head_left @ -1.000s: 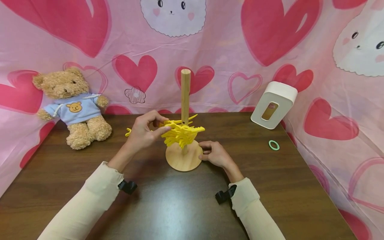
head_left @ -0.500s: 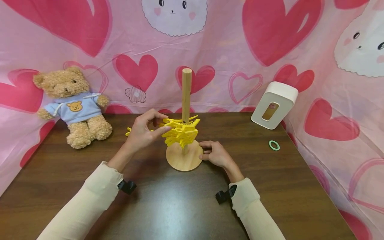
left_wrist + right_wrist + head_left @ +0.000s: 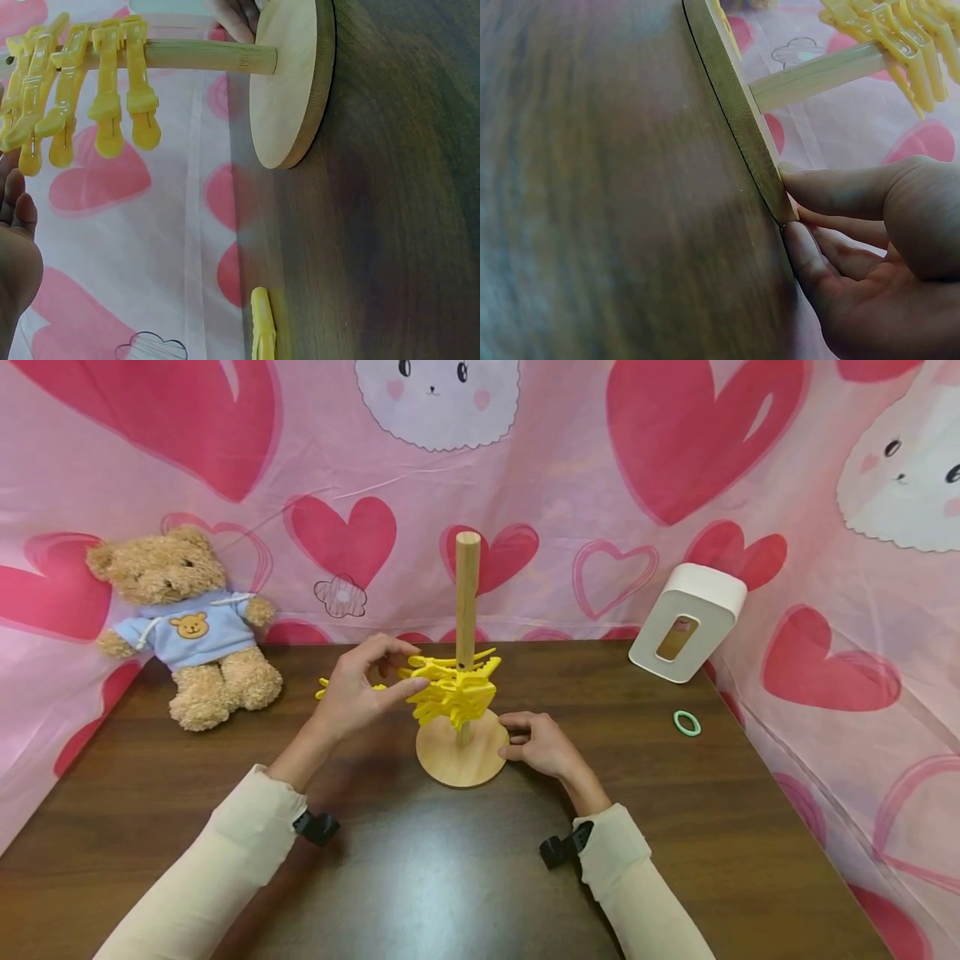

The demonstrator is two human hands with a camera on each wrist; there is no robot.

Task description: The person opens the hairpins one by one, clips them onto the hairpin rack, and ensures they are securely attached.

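Note:
A wooden post (image 3: 467, 597) rises from a round wooden base (image 3: 453, 766). Several yellow clothespins (image 3: 453, 697) are clipped around the post in a stack, fanned at different angles. My left hand (image 3: 356, 685) is at the stack's left side, thumb and index finger on the handle end of an upper clothespin. In the left wrist view its fingers (image 3: 16, 199) show only at the left edge, partly behind the clothespins. My right hand (image 3: 870, 247) pinches the base's edge between thumb and fingers. Another yellow clothespin (image 3: 262, 326) lies on the table, mostly behind my left hand in the head view.
A teddy bear (image 3: 191, 635) in a blue top sits at the back left. Toward the back right stands a white box (image 3: 701, 589) with an oblong opening, and a green ring (image 3: 686, 723) lies in front of it. Pink heart-printed cloth hangs behind and along the right side.
The upper clothespin, which stuck out to the right a second ago, has swung in line with the stack on the post. Both hands stay nearly in place.

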